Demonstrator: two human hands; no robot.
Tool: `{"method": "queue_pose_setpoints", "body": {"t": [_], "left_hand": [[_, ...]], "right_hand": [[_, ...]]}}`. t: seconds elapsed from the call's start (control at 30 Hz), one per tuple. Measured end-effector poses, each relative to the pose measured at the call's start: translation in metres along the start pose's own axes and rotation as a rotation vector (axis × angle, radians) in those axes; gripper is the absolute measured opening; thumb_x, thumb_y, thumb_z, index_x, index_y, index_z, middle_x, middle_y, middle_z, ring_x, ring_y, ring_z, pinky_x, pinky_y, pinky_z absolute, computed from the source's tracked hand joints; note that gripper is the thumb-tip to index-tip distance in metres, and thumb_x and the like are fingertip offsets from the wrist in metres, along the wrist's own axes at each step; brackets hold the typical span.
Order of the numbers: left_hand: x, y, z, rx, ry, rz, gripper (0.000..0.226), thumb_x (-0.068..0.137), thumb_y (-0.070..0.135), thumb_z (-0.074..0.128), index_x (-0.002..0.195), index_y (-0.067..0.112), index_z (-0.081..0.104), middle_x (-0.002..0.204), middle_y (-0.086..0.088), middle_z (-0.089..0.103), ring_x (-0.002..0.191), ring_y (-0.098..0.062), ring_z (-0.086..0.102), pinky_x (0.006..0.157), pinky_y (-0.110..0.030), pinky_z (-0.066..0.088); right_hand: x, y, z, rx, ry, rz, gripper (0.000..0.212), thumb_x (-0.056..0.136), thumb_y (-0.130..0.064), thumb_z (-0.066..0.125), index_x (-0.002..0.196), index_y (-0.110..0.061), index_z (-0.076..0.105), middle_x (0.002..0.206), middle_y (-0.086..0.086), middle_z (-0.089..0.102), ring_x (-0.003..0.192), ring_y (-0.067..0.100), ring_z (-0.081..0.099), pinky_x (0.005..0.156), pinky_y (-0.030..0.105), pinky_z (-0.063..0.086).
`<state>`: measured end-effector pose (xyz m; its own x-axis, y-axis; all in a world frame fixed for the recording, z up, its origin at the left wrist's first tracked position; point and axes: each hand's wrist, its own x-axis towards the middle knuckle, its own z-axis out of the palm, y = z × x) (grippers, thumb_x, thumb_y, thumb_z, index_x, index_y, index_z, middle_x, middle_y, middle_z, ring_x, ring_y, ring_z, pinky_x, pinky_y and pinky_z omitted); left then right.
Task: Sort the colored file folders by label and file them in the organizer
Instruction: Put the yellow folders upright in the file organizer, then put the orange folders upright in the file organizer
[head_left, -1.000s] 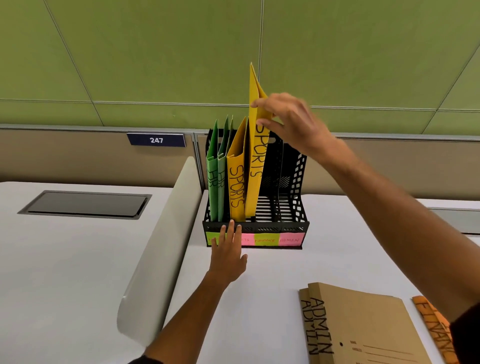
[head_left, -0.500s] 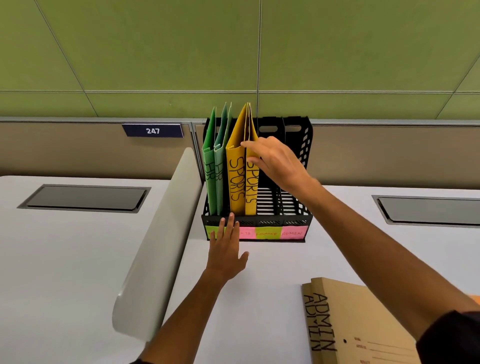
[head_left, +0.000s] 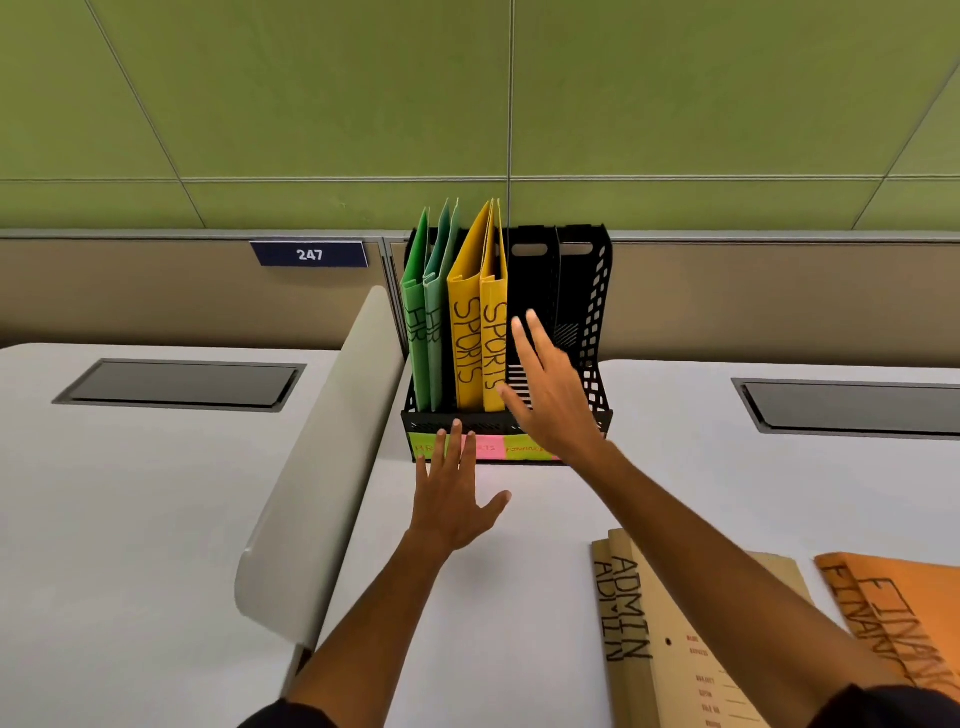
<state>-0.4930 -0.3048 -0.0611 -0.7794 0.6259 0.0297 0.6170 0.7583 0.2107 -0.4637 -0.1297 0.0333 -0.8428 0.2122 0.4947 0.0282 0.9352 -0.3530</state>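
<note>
Right hand (head_left: 553, 395) splayed, empty, mid-frame; ADMIN folders (head_left: 675, 639) lower right, spine pointing roughly at organizer (head_left: 597, 332), probably next.

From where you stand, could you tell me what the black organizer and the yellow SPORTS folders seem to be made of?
The organizer looks like moulded black plastic with a slight sheen: perforated side wall, slotted dividers. The yellow SPORTS folders look like matte card or paperboard, with creased spines and marker lettering; thin plastic cannot be ruled out.
</note>
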Motion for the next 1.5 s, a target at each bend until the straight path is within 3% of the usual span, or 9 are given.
{"method": "queue_pose_setpoints", "body": {"t": [0.13, 0.3, 0.43, 0.5, 0.63, 0.93, 1.23, 1.4, 1.5], "left_hand": [[-0.017, 0.008, -0.004, -0.001, 0.012, -0.011, 0.096, 0.086, 0.073, 0.036, 0.156, 0.018, -0.001, 0.163, -0.004, -0.016, 0.151, -0.026, -0.01, 0.12, -0.053, 0.008], [-0.05, 0.019, 0.003, -0.01, -0.02, -0.007, 0.096, 0.086, 0.074, 0.036, 0.155, 0.02, -0.003, 0.163, -0.004, -0.014, 0.151, -0.027, -0.011, 0.119, -0.054, 0.006], [-0.086, 0.033, 0.013, -0.004, -0.04, 0.01, 0.095, 0.086, 0.075, 0.032, 0.155, 0.023, -0.007, 0.162, -0.005, -0.02, 0.15, -0.027, -0.015, 0.12, -0.054, 0.003], [-0.108, 0.042, 0.018, 0.002, -0.042, 0.03, 0.095, 0.086, 0.075, 0.031, 0.155, 0.024, -0.009, 0.16, -0.004, -0.023, 0.149, -0.027, -0.017, 0.12, -0.054, 0.002], [-0.148, 0.06, 0.024, 0.008, -0.051, 0.046, 0.095, 0.086, 0.076, 0.029, 0.154, 0.025, -0.011, 0.159, -0.003, -0.027, 0.149, -0.026, -0.02, 0.119, -0.053, -0.001], [-0.232, 0.114, 0.028, -0.022, -0.078, 0.141, 0.096, 0.086, 0.076, 0.03, 0.153, 0.024, -0.014, 0.155, -0.001, -0.034, 0.147, -0.024, -0.025, 0.118, -0.054, -0.004], [-0.274, 0.192, 0.031, -0.051, -0.112, 0.252, 0.095, 0.086, 0.075, 0.032, 0.153, 0.027, -0.015, 0.16, -0.001, -0.025, 0.148, -0.024, -0.021, 0.12, -0.055, -0.003], [-0.281, 0.237, 0.042, -0.085, -0.138, 0.292, 0.095, 0.087, 0.074, 0.033, 0.151, 0.029, -0.02, 0.157, 0.001, -0.033, 0.147, -0.023, -0.025, 0.12, -0.053, -0.005], [-0.277, 0.267, 0.052, -0.1, -0.162, 0.308, 0.095, 0.087, 0.075, 0.034, 0.152, 0.028, -0.017, 0.154, 0.002, -0.036, 0.146, -0.022, -0.027, 0.119, -0.053, -0.006]], "right_hand": [[-0.056, 0.012, 0.016, -0.073, -0.168, 0.142, 0.079, 0.092, -0.056, 0.047, 0.155, -0.024, 0.01, 0.163, 0.005, 0.005, 0.145, 0.026, 0.024, 0.114, 0.045, 0.029], [-0.123, 0.011, 0.019, -0.165, -0.253, 0.302, 0.08, 0.09, -0.068, 0.035, 0.155, -0.029, 0.009, 0.163, 0.004, 0.001, 0.15, 0.028, 0.008, 0.118, 0.051, 0.015], [-0.171, 0.006, 0.011, -0.207, -0.29, 0.389, 0.09, 0.079, -0.081, 0.004, 0.154, -0.031, 0.005, 0.163, 0.002, -0.003, 0.15, 0.027, 0.0, 0.119, 0.055, 0.007], [-0.196, 0.003, 0.005, -0.201, -0.283, 0.418, 0.093, 0.075, -0.083, -0.003, 0.154, -0.033, 0.0, 0.163, 0.001, -0.007, 0.15, 0.027, -0.004, 0.118, 0.055, 0.002], [-0.244, -0.003, -0.014, -0.2, -0.278, 0.459, 0.09, 0.075, -0.084, -0.001, 0.151, -0.037, -0.01, 0.162, 0.0, -0.014, 0.15, 0.026, -0.008, 0.118, 0.055, 0.0], [-0.354, -0.013, -0.076, -0.275, -0.307, 0.524, 0.086, 0.086, -0.077, 0.025, 0.151, -0.036, -0.015, 0.159, -0.001, -0.022, 0.149, 0.028, -0.011, 0.118, 0.057, 0.0], [-0.431, -0.002, -0.139, -0.309, -0.283, 0.632, 0.086, 0.085, -0.079, 0.022, 0.146, -0.039, -0.024, 0.159, -0.002, -0.025, 0.149, 0.027, -0.014, 0.118, 0.056, -0.002], [-0.457, 0.027, -0.172, -0.329, -0.237, 0.7, 0.087, 0.084, -0.08, 0.018, 0.144, -0.037, -0.028, 0.16, 0.0, -0.024, 0.149, 0.027, -0.015, 0.119, 0.056, 0.0], [-0.467, 0.053, -0.191, -0.307, -0.222, 0.748, 0.088, 0.084, -0.08, 0.02, 0.148, -0.036, -0.021, 0.16, 0.0, -0.022, 0.149, 0.028, -0.014, 0.118, 0.057, 0.0]]}}
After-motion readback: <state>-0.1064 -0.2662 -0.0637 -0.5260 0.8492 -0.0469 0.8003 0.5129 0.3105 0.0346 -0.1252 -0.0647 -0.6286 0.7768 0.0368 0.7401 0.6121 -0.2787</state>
